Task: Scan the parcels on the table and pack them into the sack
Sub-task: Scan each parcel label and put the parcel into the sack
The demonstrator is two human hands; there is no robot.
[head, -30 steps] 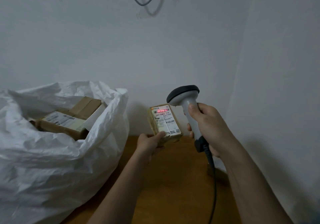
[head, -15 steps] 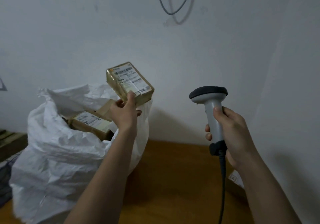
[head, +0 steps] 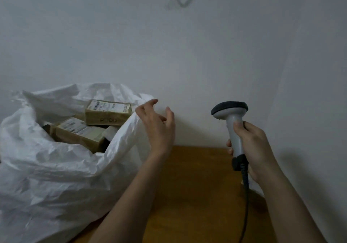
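**Parcel's in the sack, left hand's free again**

So half a second back the left hand [head: 156,124] had the parcel [head: 108,112] lifted over the sack [head: 56,167]. Now it sits inside, just left of those fingers [head: 148,104], on top of another box [head: 80,132]. The fingers are spread and loose, holding nothing, hovering at the sack's rim. Right hand [head: 251,148] keeps its grip on the scanner [head: 231,119]. I'd say that parcel's done, and no others show on the table [head: 197,186].
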